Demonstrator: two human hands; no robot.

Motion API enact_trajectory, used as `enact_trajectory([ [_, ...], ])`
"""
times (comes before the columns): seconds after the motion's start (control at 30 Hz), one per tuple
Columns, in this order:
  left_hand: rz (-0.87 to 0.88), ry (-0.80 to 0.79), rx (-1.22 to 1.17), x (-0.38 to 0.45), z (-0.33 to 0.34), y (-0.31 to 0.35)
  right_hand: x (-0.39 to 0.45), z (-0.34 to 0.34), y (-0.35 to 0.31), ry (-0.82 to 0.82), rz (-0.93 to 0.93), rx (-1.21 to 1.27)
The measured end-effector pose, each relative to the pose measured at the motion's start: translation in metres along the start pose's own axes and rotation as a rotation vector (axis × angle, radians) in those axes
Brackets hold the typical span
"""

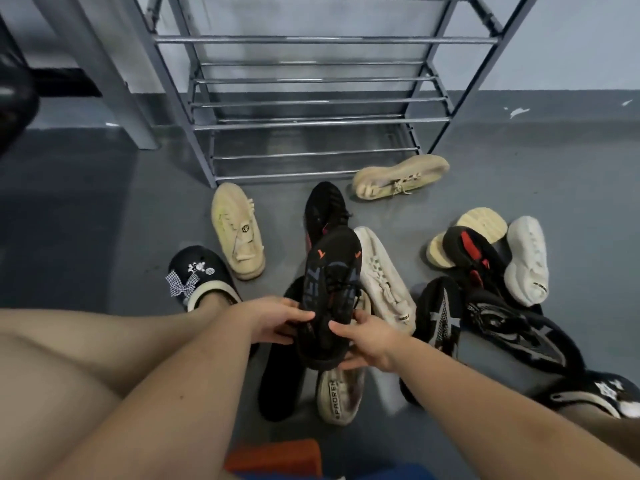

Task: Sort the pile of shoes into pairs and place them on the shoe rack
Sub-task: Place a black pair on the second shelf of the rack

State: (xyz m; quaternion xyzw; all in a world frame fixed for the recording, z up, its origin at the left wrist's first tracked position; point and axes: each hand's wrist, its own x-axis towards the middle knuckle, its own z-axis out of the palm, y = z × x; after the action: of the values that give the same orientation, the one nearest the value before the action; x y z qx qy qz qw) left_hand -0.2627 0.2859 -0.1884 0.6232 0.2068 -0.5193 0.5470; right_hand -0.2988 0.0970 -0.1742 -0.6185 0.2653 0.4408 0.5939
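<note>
Both my hands grip one black sneaker with orange marks (330, 289) at its heel end, toe pointing away: my left hand (277, 320) on its left side, my right hand (363, 336) on its right. Behind it lies a similar black sneaker (322, 206). A grey metal shoe rack (311, 124) stands ahead with bare rails. Tan sneakers lie at the left (239, 233) and by the rack's foot (401, 176). A white laced sneaker (384, 278) lies right of the held shoe, and a shoe marked PROREN (341, 393) lies under my hands.
At the right is a heap: a black-and-red shoe (471, 254), a white shoe (526, 261), a cream sole (467, 233) and black star-pattern shoes (512, 327). My feet wear black clogs (201, 275). A grey post (114, 81) stands left of the rack.
</note>
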Motion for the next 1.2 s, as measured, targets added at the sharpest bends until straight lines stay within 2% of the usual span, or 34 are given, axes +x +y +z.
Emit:
enact_trajectory([
  [0.17,-0.125,-0.041,0.249,0.003,0.010,-0.018,0.001,0.005,0.043,-0.006,0.086,0.008],
  [0.3,-0.155,-0.056,0.319,0.007,0.017,-0.025,-0.001,0.006,0.059,0.007,0.109,-0.007],
  [0.73,-0.135,0.047,0.089,0.004,-0.006,-0.039,0.015,0.027,0.043,-0.008,0.056,-0.027],
  [0.8,-0.117,0.085,-0.031,0.002,-0.015,-0.049,0.020,0.038,0.040,-0.013,0.059,-0.047],
  [0.9,-0.085,0.237,-0.115,0.002,-0.033,-0.070,0.029,0.051,0.041,-0.005,0.074,-0.077],
  [1.0,-0.097,0.404,-0.081,0.001,-0.055,-0.092,0.036,0.057,0.051,0.013,0.130,-0.060],
  [1.2,-0.117,0.474,0.001,0.001,-0.061,-0.105,0.045,0.063,0.066,0.018,0.216,-0.016],
])
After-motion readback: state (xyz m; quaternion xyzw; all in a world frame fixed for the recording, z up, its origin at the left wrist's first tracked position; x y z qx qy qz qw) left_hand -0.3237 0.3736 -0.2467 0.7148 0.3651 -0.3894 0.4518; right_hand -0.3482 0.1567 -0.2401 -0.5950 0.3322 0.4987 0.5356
